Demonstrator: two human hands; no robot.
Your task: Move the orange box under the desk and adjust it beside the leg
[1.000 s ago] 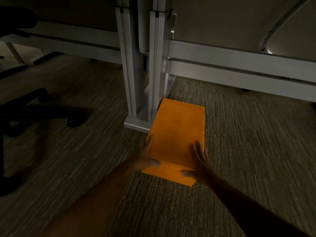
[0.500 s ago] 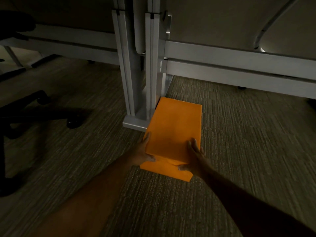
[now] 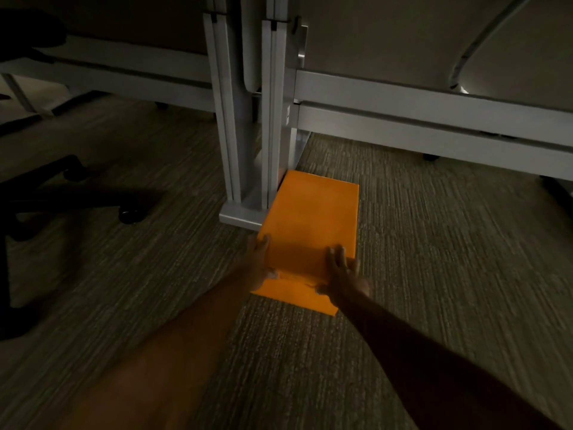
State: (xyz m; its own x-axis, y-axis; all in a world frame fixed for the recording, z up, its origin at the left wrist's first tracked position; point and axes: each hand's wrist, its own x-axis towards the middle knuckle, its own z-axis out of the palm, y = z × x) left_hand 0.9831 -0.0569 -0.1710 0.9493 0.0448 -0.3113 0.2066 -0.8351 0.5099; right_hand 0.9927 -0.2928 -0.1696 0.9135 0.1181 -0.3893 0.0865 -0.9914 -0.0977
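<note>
The orange box [image 3: 311,225] lies flat on the carpet, its long left side against the foot of the grey desk leg [image 3: 273,119]. A near flap of the box hangs out toward me. My left hand [image 3: 259,262] grips the box's near left corner. My right hand [image 3: 342,273] lies on the near right corner, fingers spread over the top and thumb on the near face. Both forearms reach in from the bottom of the view.
A second grey leg [image 3: 226,119] stands just left of the first on a shared base plate [image 3: 238,217]. Grey desk rails [image 3: 434,119] run right and left. A black office chair base with casters [image 3: 130,214] sits at left. Ribbed carpet [image 3: 449,259] surrounds the box.
The box has slid a little farther in along the desk leg, with both hands following at its near end. My right fingers lie flatter on the top.
</note>
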